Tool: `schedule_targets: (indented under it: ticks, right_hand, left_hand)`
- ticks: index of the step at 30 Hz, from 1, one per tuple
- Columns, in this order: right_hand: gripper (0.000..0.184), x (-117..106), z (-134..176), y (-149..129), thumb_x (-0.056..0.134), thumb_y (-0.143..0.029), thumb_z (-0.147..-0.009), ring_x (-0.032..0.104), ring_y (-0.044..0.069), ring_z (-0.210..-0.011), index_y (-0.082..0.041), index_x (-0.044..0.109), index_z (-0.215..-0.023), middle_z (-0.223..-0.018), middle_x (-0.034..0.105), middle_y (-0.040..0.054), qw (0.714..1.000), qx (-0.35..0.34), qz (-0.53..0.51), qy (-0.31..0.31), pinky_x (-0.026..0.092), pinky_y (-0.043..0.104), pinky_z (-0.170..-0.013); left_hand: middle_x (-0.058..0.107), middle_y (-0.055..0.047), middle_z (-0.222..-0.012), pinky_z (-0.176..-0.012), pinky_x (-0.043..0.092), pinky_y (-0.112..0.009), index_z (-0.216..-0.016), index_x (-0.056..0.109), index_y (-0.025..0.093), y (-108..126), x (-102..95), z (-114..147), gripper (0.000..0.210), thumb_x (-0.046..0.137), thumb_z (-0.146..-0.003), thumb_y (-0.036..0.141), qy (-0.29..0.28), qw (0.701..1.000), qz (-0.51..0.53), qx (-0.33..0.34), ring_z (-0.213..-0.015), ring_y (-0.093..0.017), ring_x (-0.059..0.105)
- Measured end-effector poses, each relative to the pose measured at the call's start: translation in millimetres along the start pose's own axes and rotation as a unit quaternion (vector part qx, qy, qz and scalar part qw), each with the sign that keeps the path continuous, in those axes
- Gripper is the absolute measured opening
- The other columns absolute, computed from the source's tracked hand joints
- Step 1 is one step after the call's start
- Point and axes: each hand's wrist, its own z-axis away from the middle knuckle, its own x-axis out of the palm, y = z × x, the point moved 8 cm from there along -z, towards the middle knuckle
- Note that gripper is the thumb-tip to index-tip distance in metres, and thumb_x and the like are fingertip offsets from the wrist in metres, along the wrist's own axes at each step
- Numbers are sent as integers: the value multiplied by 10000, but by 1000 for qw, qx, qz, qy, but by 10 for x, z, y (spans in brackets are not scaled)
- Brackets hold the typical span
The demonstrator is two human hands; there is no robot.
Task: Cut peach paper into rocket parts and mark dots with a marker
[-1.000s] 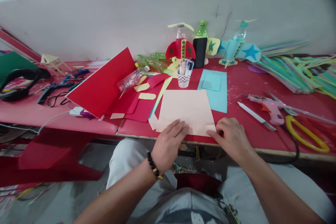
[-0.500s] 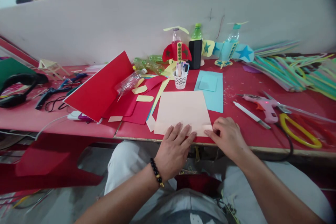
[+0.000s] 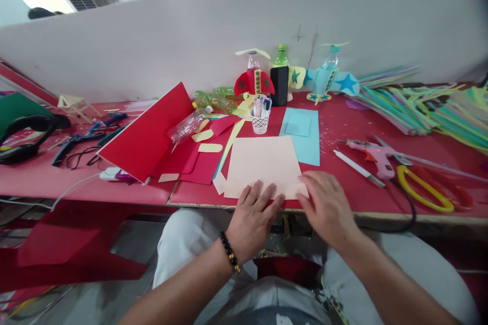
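Note:
A pale peach sheet of paper (image 3: 263, 162) lies flat at the table's front edge. My left hand (image 3: 255, 218) rests on its lower part, fingers spread and flat, a dark beaded bracelet on the wrist. At the sheet's lower right corner is a small peach paper piece (image 3: 301, 190), with the fingers and thumb of my right hand (image 3: 330, 208) closed about its right end. Whether this piece is loose or a fold of the sheet I cannot tell. Behind the sheet lies light blue paper (image 3: 310, 144) with a smaller blue piece on it.
To the right lie a white pen-like cutter (image 3: 356, 166), a pink glue gun (image 3: 377, 155) and yellow-handled scissors (image 3: 423, 193). A pen cup (image 3: 260, 124), bottle planes (image 3: 328, 76) and a phone (image 3: 280, 85) stand behind. Leftward are a red board (image 3: 152, 132) and a clear bottle (image 3: 188, 126).
My right hand has shifted slightly left over the sheet's corner, its fingers reaching further onto the small piece. My left hand stays flat. The view has tilted up a little.

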Motion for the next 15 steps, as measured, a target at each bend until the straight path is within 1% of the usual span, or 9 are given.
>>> schedule_targets:
  ticks: [1,3,5,7,9,11,15]
  right_hand:
    - [398,28,41,-185,495,-280,-923,432,304,-1268,-116,502,-1286,-1326,558,158,999,-52,-4,-11,344,464,-1039]
    - [559,150,138,-480,488,-363,-934,299,303,-1388,-96,384,-1414,-1476,424,152,991,-121,-7,-56,275,480,-1109]
    - [662,263,217,-627,505,-421,-919,256,299,-1417,-77,323,-1454,-1524,346,157,986,-142,-12,-86,276,473,-1122]
    - [707,342,263,-644,525,-436,-905,258,295,-1419,-65,305,-1465,-1537,313,168,986,-134,-15,-100,300,460,-1119]
    - [726,386,285,-599,539,-437,-898,261,294,-1419,-57,298,-1468,-1541,299,174,987,-120,-11,-105,314,454,-1117]
    - [738,395,292,-560,554,-435,-891,265,293,-1418,-53,298,-1468,-1537,306,177,988,-116,-6,-98,323,453,-1116]
    - [739,393,280,-537,597,-413,-868,294,300,-1404,-68,322,-1462,-1523,339,175,990,-115,3,-77,340,460,-1104]
  left_hand:
    - [375,8,-1514,-1139,228,-504,-1418,403,308,-4,10,6,474,435,-945,298,-3,1000,1,3,-1423,-303,243]
    - [371,-10,-1517,-1151,206,-501,-1429,391,275,-8,38,19,515,476,-926,342,-12,1000,5,15,-1433,-313,213]
    - [380,-26,-1511,-1161,187,-501,-1442,372,246,-10,66,32,573,515,-903,377,-20,999,8,25,-1440,-322,186]
    - [371,-25,-1516,-1165,181,-500,-1454,352,243,-16,81,40,591,517,-902,374,-20,999,6,26,-1443,-320,176]
    - [338,-16,-1534,-1165,190,-492,-1461,337,248,-19,83,44,580,499,-913,350,-18,1000,2,24,-1444,-310,178]
    - [326,-12,-1540,-1165,200,-480,-1457,345,244,-17,76,43,561,483,-921,339,-14,1000,-3,23,-1443,-299,187]
    - [354,-15,-1527,-1169,208,-468,-1417,409,222,-19,64,37,504,465,-930,333,-14,999,-18,22,-1438,-291,206]
